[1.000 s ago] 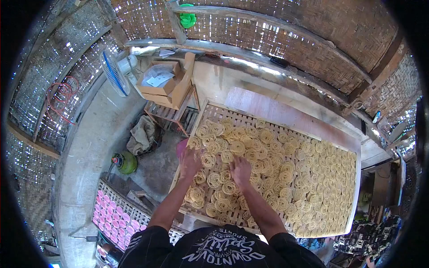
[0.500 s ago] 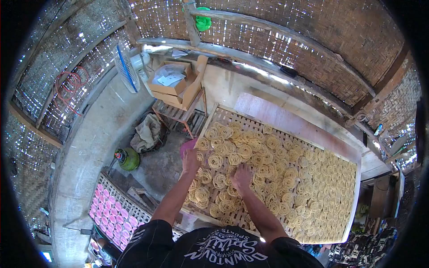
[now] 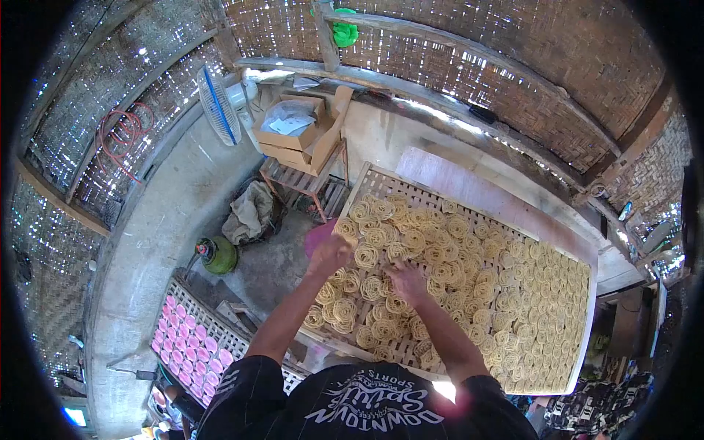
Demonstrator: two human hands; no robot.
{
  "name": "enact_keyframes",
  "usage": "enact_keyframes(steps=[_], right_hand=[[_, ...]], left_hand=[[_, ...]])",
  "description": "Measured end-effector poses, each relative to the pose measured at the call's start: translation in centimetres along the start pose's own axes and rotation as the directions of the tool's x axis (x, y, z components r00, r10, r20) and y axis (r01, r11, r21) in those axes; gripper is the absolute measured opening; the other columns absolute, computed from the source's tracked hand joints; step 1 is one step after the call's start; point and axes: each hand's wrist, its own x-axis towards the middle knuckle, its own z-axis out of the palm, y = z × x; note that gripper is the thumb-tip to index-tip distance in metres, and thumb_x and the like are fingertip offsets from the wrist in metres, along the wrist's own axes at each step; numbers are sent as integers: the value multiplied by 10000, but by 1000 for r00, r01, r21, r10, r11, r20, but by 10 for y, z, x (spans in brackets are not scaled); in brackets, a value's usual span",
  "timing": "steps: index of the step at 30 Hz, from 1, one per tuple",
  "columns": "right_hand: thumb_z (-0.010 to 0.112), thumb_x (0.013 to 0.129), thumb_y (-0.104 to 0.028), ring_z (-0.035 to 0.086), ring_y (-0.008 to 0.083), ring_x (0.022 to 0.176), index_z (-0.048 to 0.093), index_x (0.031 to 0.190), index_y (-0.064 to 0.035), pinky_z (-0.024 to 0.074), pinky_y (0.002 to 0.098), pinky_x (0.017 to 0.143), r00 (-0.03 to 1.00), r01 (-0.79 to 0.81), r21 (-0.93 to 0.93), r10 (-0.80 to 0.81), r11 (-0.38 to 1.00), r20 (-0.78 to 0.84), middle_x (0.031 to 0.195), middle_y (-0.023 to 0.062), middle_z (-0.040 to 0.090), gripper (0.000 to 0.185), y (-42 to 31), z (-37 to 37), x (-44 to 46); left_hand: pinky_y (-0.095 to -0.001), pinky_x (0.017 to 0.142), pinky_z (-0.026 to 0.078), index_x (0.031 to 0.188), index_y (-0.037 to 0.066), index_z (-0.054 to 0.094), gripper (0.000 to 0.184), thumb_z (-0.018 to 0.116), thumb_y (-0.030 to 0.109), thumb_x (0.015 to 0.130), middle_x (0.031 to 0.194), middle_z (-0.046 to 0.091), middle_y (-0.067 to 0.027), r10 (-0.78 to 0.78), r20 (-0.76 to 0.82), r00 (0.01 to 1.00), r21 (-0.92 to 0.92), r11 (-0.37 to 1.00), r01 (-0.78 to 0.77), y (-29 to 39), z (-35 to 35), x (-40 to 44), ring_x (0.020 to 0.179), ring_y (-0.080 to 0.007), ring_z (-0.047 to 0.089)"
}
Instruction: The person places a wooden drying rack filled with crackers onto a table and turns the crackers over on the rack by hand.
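Note:
A large woven bamboo tray [image 3: 374,181] carries many round yellow noodle nests [image 3: 445,273], piled loosely in the middle and packed in rows at the right. Over the tray's left edge is my left hand [image 3: 330,255], its fingers bent beside a noodle nest [image 3: 366,256]; whether it grips one is too small to tell. My right hand [image 3: 405,280] rests among the nests near the middle left, fingers apart and pointing forward, touching the nests beneath. A pink object [image 3: 320,236] shows just behind the tray's left edge.
A cardboard box [image 3: 301,136] sits on a small wooden rack [image 3: 308,183] beyond the tray. Left of it are a fan [image 3: 218,106], a sack [image 3: 251,213] and a green gas cylinder [image 3: 218,255]. Pink round pieces [image 3: 189,345] lie on another woven tray at lower left.
The view has shifted, so the tray sits farther right. My left hand has moved inward over the tray's edge from beside it. My right hand's fingers, bunched half a second ago, are now spread.

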Motion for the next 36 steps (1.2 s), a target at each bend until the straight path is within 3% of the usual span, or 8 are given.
enact_keyframes(steps=[3,9,12,15,21,23,25,36], right_hand=[[745,713,-118,603,276,1061,610,1254,-192,467,428,923,984,49,-29,-44,998,170,1214,47,545,563,8,2,3],[679,755,-142,630,290,992,615,1165,-160,501,430,856,944,321,-154,-302,935,134,1216,66,541,415,17,3,27],[655,777,-172,624,292,998,610,1162,-152,494,437,852,866,287,-40,-241,957,438,1184,96,563,388,12,-22,43],[623,833,-200,614,293,1019,606,1188,-141,475,457,898,871,48,-4,-40,999,490,1121,126,580,360,15,-49,49],[567,922,-266,600,310,1109,609,1244,-107,452,437,985,994,-108,126,111,986,-16,1220,148,606,362,18,-7,-14],[583,919,-254,561,337,1197,584,1287,-89,420,452,1033,927,-284,-38,284,958,245,1320,161,574,403,-11,-19,-41],[612,909,-299,529,352,1237,557,1313,-79,387,471,1066,909,-416,128,415,900,33,1336,166,561,463,-27,-30,-88],[605,904,-526,186,439,1471,365,1496,-102,156,618,1163,214,-973,-6,894,231,-393,1563,245,272,767,-33,-11,-270]], left_hand=[[-468,957,464,1143,88,641,377,720,153,780,1167,619,-133,-125,128,984,159,982,104,3,10,-45,1123,-344,580],[-511,1167,264,1478,99,403,686,622,407,904,1557,297,-204,-160,291,943,310,949,65,23,16,-109,1445,-405,269],[-505,1200,188,1528,98,328,756,575,489,930,1611,188,-205,-187,325,927,369,927,58,22,19,-119,1491,-398,164],[-499,1211,153,1538,102,311,778,567,514,930,1617,172,-207,-188,328,926,416,909,37,20,20,-123,1500,-394,138],[-510,1208,146,1538,92,308,796,611,476,909,1602,187,-238,-218,361,907,317,943,100,18,17,-123,1489,-420,147],[-529,1202,146,1525,78,325,796,632,459,897,1594,200,-248,-209,328,921,283,952,115,30,19,-119,1480,-442,152],[-555,1196,141,1502,60,360,784,655,441,883,1584,218,-256,-186,191,964,270,954,130,42,22,-120,1471,-466,153],[-551,1189,160,1493,73,386,764,665,425,876,1587,190,-279,298,530,794,-139,954,-264,194,105,-142,1474,-464,160]])
